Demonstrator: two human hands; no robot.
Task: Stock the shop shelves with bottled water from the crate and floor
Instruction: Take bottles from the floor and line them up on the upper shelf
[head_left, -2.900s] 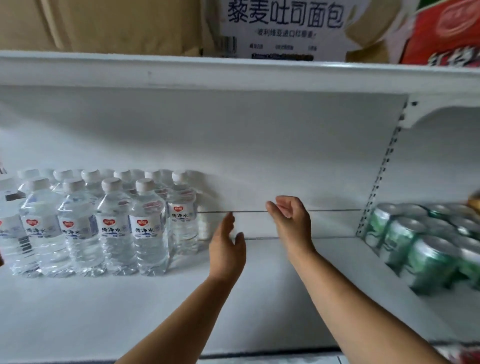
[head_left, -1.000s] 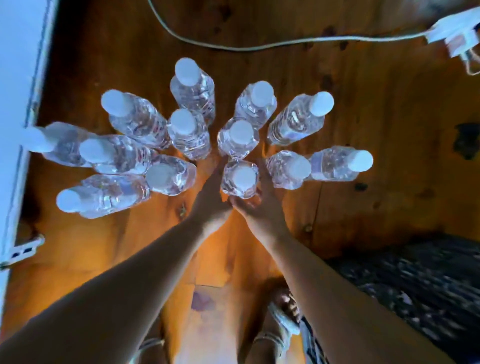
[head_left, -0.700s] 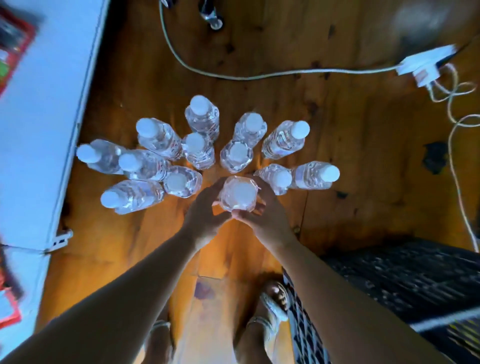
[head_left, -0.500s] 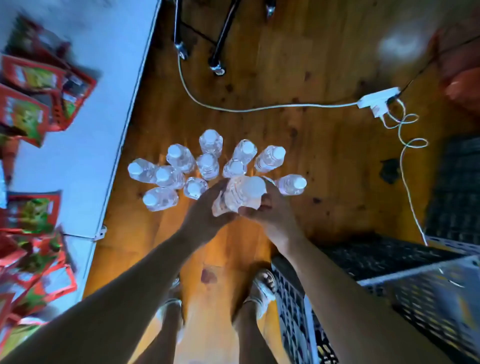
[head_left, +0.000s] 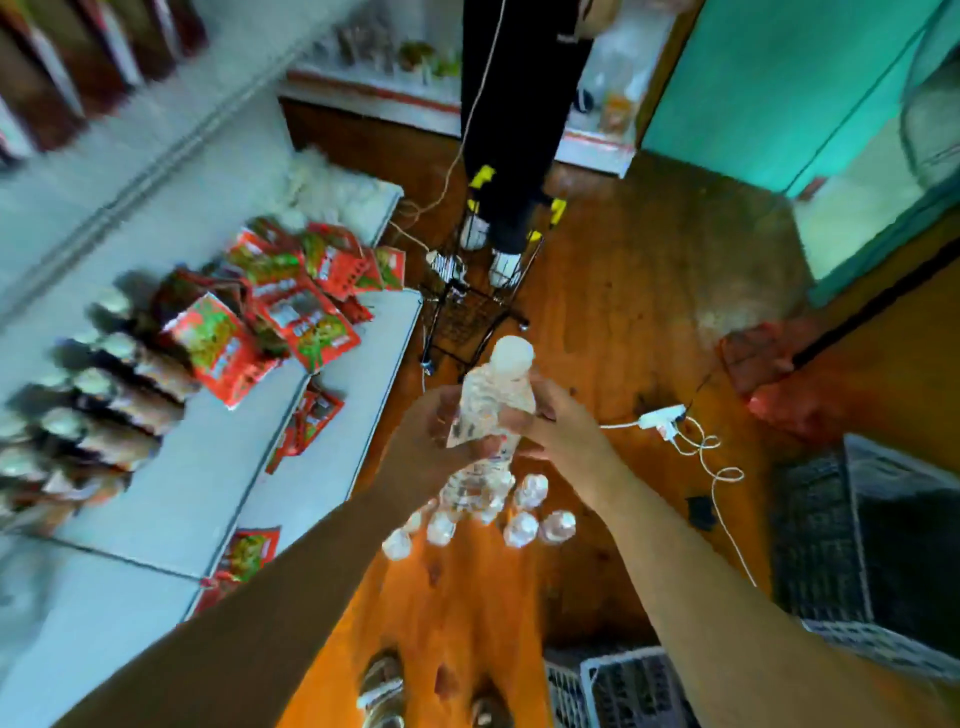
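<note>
Fingers round bottle from both sides

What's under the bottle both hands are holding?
A cluster of water bottles standing on the wooden floor. The held bottle, left hand and right hand cover part of it.

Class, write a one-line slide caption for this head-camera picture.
Left hand and right hand hold a water bottle above bottles on the wooden floor, beside white shelves.
</note>
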